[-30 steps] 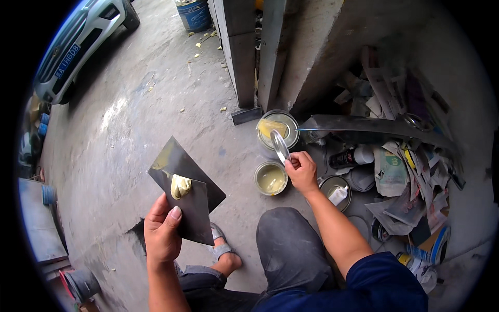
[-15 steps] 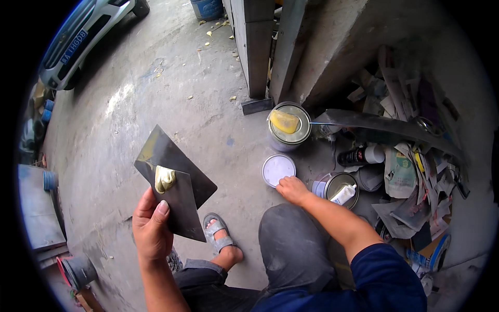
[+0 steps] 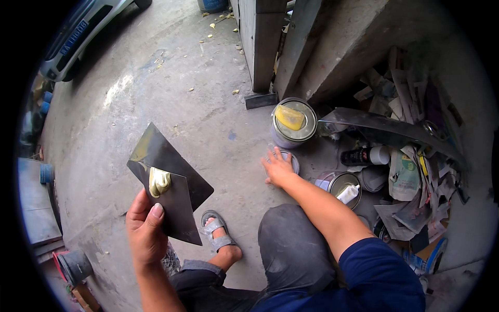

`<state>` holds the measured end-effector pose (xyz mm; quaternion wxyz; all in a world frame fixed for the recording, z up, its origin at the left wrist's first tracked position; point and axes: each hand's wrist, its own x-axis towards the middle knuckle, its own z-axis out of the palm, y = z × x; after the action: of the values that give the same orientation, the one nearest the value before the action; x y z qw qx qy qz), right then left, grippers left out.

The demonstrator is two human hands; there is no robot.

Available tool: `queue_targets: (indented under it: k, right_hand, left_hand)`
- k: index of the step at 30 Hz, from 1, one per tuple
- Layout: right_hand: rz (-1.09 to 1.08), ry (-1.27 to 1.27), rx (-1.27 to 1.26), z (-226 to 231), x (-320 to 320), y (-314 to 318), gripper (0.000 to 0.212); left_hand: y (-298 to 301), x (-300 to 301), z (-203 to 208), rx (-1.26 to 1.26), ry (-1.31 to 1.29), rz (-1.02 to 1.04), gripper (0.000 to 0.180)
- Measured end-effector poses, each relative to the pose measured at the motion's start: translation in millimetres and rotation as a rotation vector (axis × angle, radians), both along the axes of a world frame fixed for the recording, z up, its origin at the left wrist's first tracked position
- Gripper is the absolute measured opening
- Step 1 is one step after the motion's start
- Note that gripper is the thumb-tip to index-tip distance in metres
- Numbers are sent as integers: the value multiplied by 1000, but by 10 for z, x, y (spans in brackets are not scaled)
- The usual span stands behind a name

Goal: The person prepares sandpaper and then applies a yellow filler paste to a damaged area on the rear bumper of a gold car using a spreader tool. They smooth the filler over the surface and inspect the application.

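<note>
In my left hand [image 3: 148, 223] are two dark, thin scraper plates, pinched between thumb and fingers. The front scraper [image 3: 179, 213] carries a thick dab of pale yellow putty [image 3: 159, 182] near its top edge. Behind it, the rear scraper [image 3: 169, 160] slants across, with a yellowish smear at its corner. My right hand [image 3: 279, 169] lies over a small round tin lid or shallow tin [image 3: 296, 163] on the floor, fingers spread across it. Most of that round piece is hidden under the hand. Just beyond stands a closed can [image 3: 294, 125] with a yellow scraper [image 3: 289, 118] on top.
To the right, another can [image 3: 338, 184] has a white tube [image 3: 348, 194] on it. A black spray can [image 3: 365, 155], a long dark curved panel [image 3: 387, 122] and crumpled papers [image 3: 403, 177] crowd that side. A post [image 3: 260, 47] rises ahead; a car [image 3: 78, 36] stands far left.
My right hand has moved from the near edge of the round tin piece to over its top, its fingers now spread. My left hand still holds both scrapers, slightly further left in view.
</note>
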<state>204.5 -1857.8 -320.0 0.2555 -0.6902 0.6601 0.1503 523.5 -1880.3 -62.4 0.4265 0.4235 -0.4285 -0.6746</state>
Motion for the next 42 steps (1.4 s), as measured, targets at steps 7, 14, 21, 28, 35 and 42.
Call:
queue_targets:
  k: [7,14,21,28,35,42]
  right_hand:
    - [-181,27,-18,-75,-370,235,82]
    - [-339,52,-1,21,-634,231,82]
    - [-386,36,-129,89,-592,394,78]
    - [-408,-559,-63,1444,65,301,40]
    - [-585,-1320,274,4613,1225,301,24]
    - [-43,-1751,636,6809,1960,881,49]
  left_hand:
    - [-67,74,1,-5,23,40,51]
    - [-186,81,46,32,52,24,47]
    - [-337,48,146,82,149,-36,45]
    - [-60,265,964,155,208,46,44]
    - [1008,593,2869,192,185,149,43]
    - [2451,711,4515,177,213,284,43]
